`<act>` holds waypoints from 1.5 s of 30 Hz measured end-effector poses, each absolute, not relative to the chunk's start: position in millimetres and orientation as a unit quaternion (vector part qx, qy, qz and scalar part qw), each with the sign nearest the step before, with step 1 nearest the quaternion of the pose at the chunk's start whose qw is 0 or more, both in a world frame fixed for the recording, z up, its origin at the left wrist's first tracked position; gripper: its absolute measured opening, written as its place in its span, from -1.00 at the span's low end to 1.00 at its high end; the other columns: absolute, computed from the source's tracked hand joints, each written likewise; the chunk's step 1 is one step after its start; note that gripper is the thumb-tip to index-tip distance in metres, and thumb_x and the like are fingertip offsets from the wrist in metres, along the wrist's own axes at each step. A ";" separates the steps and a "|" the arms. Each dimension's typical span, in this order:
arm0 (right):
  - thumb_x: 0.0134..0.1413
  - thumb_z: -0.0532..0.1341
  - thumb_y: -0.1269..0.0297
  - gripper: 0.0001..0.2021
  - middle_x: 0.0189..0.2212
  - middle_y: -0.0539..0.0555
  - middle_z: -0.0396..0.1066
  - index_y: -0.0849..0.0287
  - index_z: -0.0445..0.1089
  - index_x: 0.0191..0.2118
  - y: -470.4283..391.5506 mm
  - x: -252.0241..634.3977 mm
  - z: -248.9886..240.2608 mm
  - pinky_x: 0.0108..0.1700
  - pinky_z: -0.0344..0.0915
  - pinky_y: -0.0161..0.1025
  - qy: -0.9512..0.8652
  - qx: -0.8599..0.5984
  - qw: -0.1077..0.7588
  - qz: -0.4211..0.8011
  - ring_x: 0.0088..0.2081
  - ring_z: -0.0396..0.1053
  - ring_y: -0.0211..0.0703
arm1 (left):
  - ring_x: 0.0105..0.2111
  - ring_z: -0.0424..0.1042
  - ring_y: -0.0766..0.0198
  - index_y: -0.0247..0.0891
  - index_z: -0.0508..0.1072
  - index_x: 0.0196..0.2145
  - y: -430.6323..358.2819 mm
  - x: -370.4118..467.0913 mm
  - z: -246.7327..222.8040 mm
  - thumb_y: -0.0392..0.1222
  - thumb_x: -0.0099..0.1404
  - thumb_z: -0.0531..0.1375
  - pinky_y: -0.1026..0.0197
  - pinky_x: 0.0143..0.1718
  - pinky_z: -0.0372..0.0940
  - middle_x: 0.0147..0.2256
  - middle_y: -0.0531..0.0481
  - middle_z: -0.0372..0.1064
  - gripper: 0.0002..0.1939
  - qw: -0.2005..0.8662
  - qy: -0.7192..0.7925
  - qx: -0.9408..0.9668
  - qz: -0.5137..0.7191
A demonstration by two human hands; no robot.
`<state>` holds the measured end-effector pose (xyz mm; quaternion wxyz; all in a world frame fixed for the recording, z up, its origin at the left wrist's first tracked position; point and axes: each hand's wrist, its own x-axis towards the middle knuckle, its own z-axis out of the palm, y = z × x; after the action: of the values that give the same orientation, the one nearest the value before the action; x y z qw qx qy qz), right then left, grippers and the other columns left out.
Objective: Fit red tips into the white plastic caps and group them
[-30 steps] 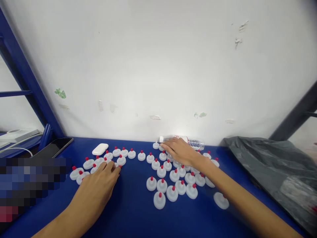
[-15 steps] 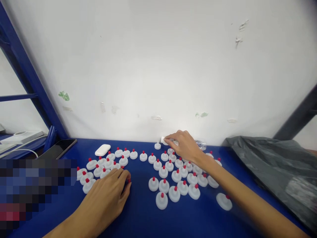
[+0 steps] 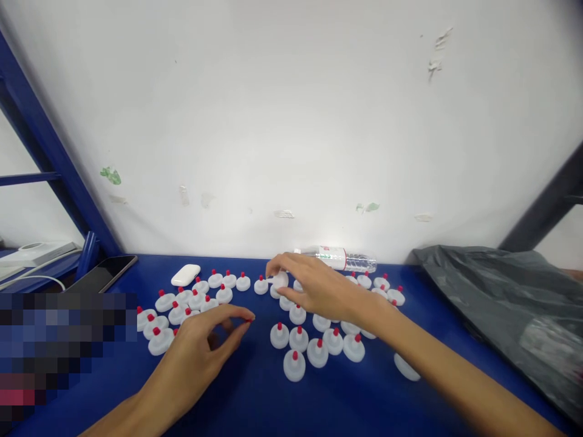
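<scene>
My left hand point(image 3: 203, 340) is raised over the front of the blue table, thumb and forefinger pinched on a small red tip cap point(image 3: 249, 320). My right hand point(image 3: 314, 284) reaches over the middle group, its fingers curled round a white nozzle cap point(image 3: 280, 280). That cap is tipped over, with its bare spout pointing left and no red tip on it. Around both hands stand several white nozzle caps with red tips, one group on the left point(image 3: 223, 295) and another on the right point(image 3: 294, 365). My right hand and forearm hide part of the right group.
A clear plastic bottle point(image 3: 359, 262) lies along the wall behind my right hand. At the back left are a white earbud case point(image 3: 186, 275) and a dark phone point(image 3: 113, 271). A grey plastic bag point(image 3: 483, 303) covers the right side of the blue table point(image 3: 255, 388).
My right hand has come away from the wall, left and nearer, with a white nozzle cap in it. My left hand has lifted and shifted slightly right, showing the red tip cap.
</scene>
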<state>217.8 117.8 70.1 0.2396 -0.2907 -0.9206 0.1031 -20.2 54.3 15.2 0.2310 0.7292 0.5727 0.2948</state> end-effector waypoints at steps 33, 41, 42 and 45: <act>0.25 0.23 0.37 -0.73 -0.12 0.07 0.43 0.03 0.32 0.04 100.9 200.7 73.2 -0.05 0.30 -0.21 -0.938 -0.253 0.212 0.103 -0.02 0.35 -0.15 | -0.69 0.12 0.44 -0.27 0.55 -0.12 56.1 -21.4 27.8 0.18 0.22 0.27 0.38 -0.68 0.05 -0.57 0.02 0.48 -0.53 0.411 0.536 0.605 0.423; 0.24 0.24 0.39 -0.66 0.00 0.02 0.43 0.02 0.27 0.09 97.8 196.6 69.6 0.02 0.31 -0.20 -0.933 -0.226 0.239 0.148 0.03 0.34 -0.16 | -0.64 0.15 0.43 -0.26 0.55 -0.13 58.1 -22.4 24.0 0.09 0.21 0.33 0.38 -0.67 0.06 -0.56 0.06 0.39 -0.59 0.464 0.497 0.582 0.446; 0.24 0.24 0.41 -0.66 0.01 0.02 0.43 0.02 0.27 0.09 97.2 196.1 69.6 0.03 0.31 -0.20 -0.932 -0.223 0.240 0.154 0.04 0.34 -0.16 | -0.60 0.20 0.41 -0.23 0.52 -0.06 57.1 -22.8 23.5 0.07 0.21 0.34 0.38 -0.65 0.08 -0.51 0.05 0.41 -0.57 0.475 0.491 0.574 0.451; 0.23 0.25 0.39 -0.65 0.03 0.00 0.44 0.02 0.26 0.10 94.9 194.5 70.9 0.06 0.30 -0.18 -0.929 -0.214 0.252 0.164 0.05 0.34 -0.17 | -0.32 0.39 0.26 -0.06 0.37 0.14 53.6 -23.2 26.3 -0.01 0.23 0.34 0.36 -0.55 0.22 -0.13 -0.07 0.46 -0.46 0.525 0.448 0.543 0.478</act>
<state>194.5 94.9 70.9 0.2519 -0.2143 -0.9293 0.1642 -23.2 53.6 26.3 0.5253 0.5433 0.4476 0.4781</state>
